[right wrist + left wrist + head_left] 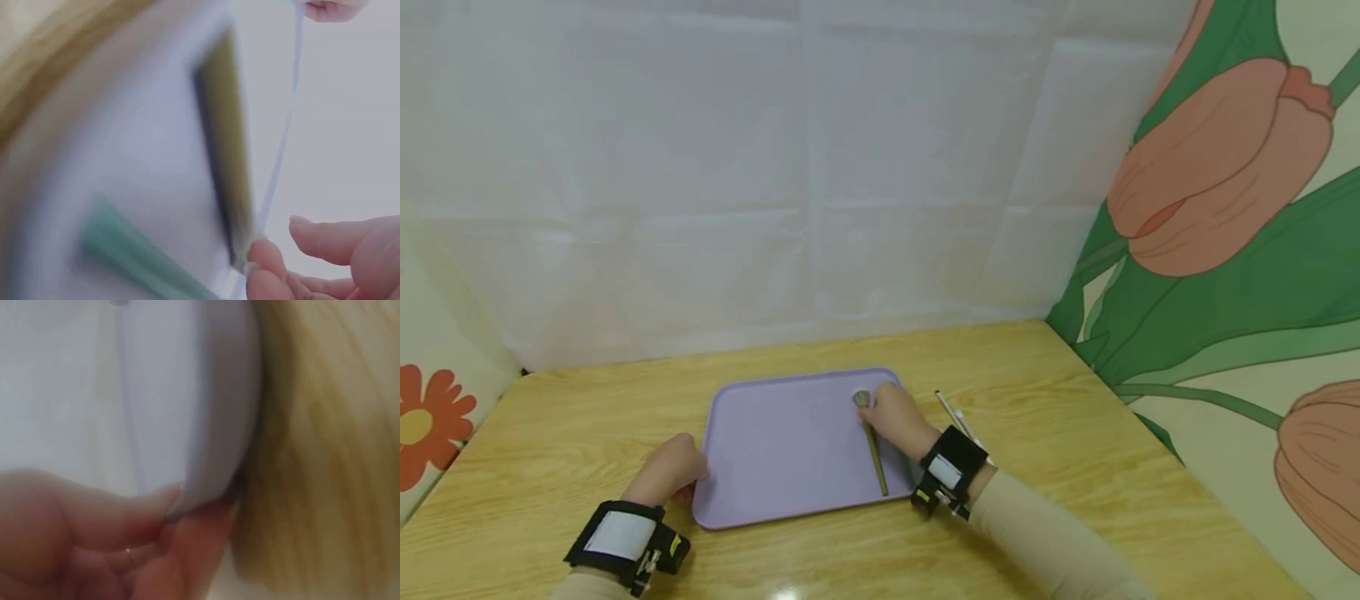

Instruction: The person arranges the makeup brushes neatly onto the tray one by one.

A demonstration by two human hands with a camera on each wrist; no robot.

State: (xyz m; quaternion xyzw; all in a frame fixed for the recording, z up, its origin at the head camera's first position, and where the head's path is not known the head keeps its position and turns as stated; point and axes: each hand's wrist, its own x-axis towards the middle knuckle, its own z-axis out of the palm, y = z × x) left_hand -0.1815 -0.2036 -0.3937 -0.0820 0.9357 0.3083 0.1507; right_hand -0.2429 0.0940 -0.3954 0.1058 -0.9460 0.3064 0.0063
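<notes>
A pale purple tray (782, 450) lies on the wooden table. My left hand (672, 468) pinches its left rim; in the left wrist view the thumb (119, 519) is on top and a finger beneath. On the tray's right part lies a brush (876, 458) with an olive handle and a pale round head pointing away from me. My right hand (898, 415) is over the tray beside the brush head. In the right wrist view its fingertips (265, 259) touch the brush or lie just beside it, with the thumb apart. A blurred green handle (137, 256) lies nearby on the tray.
Right of the tray, thin whitish sticks (951, 410) lie on the table (1060, 450), partly hidden by my right wrist. A white sheet (760, 183) hangs behind the table. Flower-patterned coverings (1240, 183) stand at both sides.
</notes>
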